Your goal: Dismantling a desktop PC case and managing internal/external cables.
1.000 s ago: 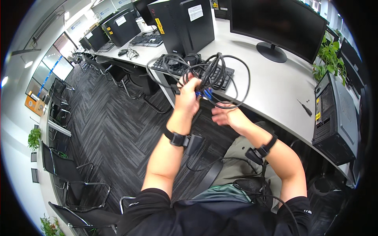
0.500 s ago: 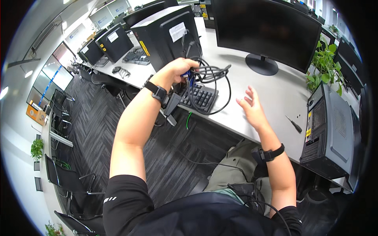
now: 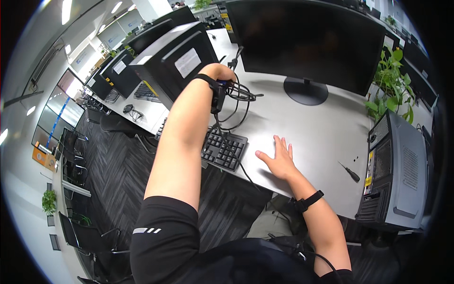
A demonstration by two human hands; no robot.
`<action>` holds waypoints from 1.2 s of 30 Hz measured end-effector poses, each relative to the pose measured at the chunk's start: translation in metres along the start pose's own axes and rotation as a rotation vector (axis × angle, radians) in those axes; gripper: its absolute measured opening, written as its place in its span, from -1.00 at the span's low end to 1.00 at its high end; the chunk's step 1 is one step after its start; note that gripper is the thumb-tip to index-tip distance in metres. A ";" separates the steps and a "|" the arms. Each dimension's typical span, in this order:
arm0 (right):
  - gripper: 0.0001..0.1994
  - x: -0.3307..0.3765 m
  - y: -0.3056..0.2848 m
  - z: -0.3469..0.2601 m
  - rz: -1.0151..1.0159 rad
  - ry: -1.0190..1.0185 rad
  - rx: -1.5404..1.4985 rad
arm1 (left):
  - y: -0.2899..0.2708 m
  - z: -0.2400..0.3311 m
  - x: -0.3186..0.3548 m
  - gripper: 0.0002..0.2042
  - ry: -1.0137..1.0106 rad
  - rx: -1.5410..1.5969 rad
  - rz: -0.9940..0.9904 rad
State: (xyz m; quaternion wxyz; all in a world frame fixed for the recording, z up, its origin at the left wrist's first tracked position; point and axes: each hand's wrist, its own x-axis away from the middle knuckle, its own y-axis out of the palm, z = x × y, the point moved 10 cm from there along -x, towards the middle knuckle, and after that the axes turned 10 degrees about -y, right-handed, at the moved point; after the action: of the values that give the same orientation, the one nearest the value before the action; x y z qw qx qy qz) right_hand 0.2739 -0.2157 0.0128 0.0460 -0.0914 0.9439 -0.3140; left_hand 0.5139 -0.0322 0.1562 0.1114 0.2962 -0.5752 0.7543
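A coiled bundle of black cables (image 3: 245, 94) hangs from my left hand (image 3: 222, 72), closed around it beside the standing computer tower. Most of those fingers are hidden behind the wrist and the coils. One cable trails down across the black keyboard (image 3: 226, 150) at the desk's front edge. To the right of the keyboard, my right hand (image 3: 280, 163) is open with fingers spread and nothing in it, low over the desk. I cannot tell whether it touches the surface.
A large black monitor (image 3: 307, 42) stands at the back. The black computer tower (image 3: 177, 59) is at left. A grey computer case (image 3: 402, 175) sits at right, with a screwdriver (image 3: 351, 173) and small dark screws (image 3: 356, 159) near it. A leafy plant (image 3: 390, 85) is behind.
My left hand has carried the cable bundle farther back, off the keyboard, uncovering more of the keys. My right hand has come down lower over the desk and nearer the keyboard. The view has shifted.
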 end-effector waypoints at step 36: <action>-0.10 0.123 -0.028 -0.036 -0.304 0.225 -1.064 | 0.224 -0.002 0.233 -0.41 0.610 0.544 0.183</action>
State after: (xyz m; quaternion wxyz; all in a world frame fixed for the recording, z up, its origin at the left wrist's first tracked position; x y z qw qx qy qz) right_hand 0.1524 -0.2417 0.0547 -0.1531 -0.2028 0.9474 0.1944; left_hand 0.2130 -0.1407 0.1099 0.1268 0.0253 -0.3195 0.9387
